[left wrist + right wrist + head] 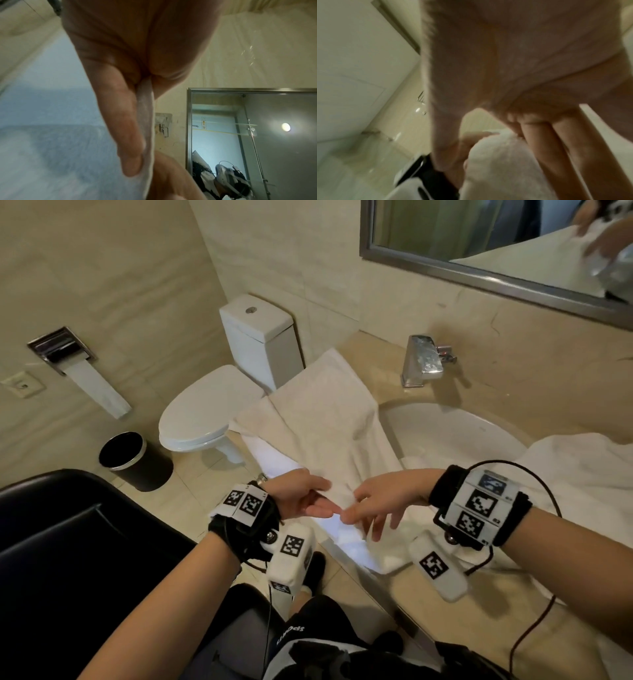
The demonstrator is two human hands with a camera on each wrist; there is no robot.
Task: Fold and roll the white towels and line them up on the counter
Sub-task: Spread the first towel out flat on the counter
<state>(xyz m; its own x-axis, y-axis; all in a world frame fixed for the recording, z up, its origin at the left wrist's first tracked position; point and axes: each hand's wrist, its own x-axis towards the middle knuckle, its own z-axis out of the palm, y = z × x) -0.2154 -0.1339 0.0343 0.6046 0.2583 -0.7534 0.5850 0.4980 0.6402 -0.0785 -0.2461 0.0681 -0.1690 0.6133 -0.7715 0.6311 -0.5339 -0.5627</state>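
Observation:
A long white towel [329, 419] lies along the left of the beige counter [452, 607], running from beside the toilet toward me. Both hands meet at its near end. My left hand [317, 505] pinches the towel's edge; the left wrist view shows that hem [145, 105] caught between thumb and fingers [126, 132]. My right hand [358, 508] holds the same end just to the right, thumb on top and the other fingers spread. In the blurred right wrist view the towel [488, 56] drapes over that hand above its fingers [556, 148]. A second white towel [575, 474] lies heaped at the right.
The sink basin [445, 433] and chrome tap [423, 361] lie right of the towel, below a wall mirror [496, 237]. A toilet [205, 409] and a black bin [135, 462] stand left of the counter. A black padded seat [68, 549] is at my near left.

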